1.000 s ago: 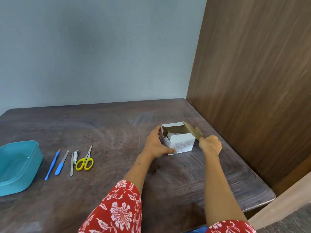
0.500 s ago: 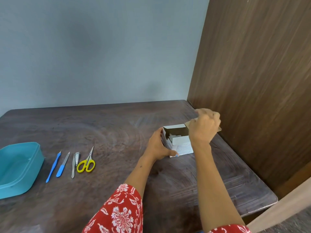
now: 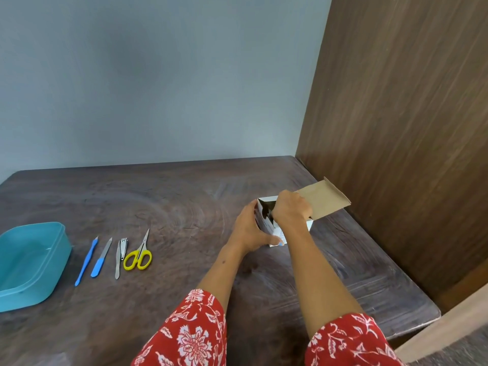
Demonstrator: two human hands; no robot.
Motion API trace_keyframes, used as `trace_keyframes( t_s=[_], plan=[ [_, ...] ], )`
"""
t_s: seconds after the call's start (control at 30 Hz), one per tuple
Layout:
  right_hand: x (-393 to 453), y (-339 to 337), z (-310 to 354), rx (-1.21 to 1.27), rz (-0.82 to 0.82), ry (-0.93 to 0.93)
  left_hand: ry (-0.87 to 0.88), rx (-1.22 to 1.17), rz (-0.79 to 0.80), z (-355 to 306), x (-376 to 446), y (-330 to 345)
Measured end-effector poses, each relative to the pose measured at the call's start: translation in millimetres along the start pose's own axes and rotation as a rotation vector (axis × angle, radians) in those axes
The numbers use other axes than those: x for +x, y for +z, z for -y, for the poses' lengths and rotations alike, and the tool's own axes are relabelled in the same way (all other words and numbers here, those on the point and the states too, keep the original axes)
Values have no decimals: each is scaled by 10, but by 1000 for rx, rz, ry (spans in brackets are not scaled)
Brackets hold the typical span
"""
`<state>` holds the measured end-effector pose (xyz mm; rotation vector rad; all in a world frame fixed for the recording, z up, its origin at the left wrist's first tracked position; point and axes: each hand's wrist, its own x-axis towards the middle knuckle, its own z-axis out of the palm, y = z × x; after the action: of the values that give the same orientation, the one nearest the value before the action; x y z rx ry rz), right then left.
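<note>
- The left hand (image 3: 249,229) is gripping the one small white box (image 3: 264,211) from its left side, fingers curling round the wall and the thumb pressing at the front lower corner.
- The right hand (image 3: 290,212) is dipping into the box's open top. Its fingers are bending downward out of sight, so I cannot tell whether they are clamping on anything inside.
- The box is standing on the dark wooden surface (image 3: 184,207) near its right edge, with its one brown flap (image 3: 327,199) folding back toward the wooden panel (image 3: 396,154).
- Two sleeves in red floral cloth, left (image 3: 192,334) and right (image 3: 351,342), are showing at the bottom.
- Well apart to the left, five tools are lying in one row: one slim blue stick (image 3: 86,261), one blue-handled file (image 3: 101,257), one thin metal tool (image 3: 117,262), possibly tweezers, one nail clipper (image 3: 123,249) and one pair of yellow-handled scissors (image 3: 139,256).
- One teal container (image 3: 59,257) is sitting just beside the row, at the far left.
</note>
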<state>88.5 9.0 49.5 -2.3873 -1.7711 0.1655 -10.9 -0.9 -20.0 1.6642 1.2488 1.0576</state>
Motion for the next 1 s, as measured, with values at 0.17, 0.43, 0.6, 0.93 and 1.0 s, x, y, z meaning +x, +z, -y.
trace_keyframes(
  t_s=[0.17,0.43,0.6,0.93,1.0],
  plan=[
    [-3,74,26,-32,-12,33,-9,3,-5,9,10,9],
    [41,44,15,50,-6,42,0,8,4,-5,2,-4],
    [53,-26,-17,126,-33,39,-7,1,6,7,8,-1],
    [101,-155,-139,467,-13,45,-25,27,3,50,37,21],
    [105,-175,-166,544,-2,38,-23,28,9,51,39,19]
  ],
)
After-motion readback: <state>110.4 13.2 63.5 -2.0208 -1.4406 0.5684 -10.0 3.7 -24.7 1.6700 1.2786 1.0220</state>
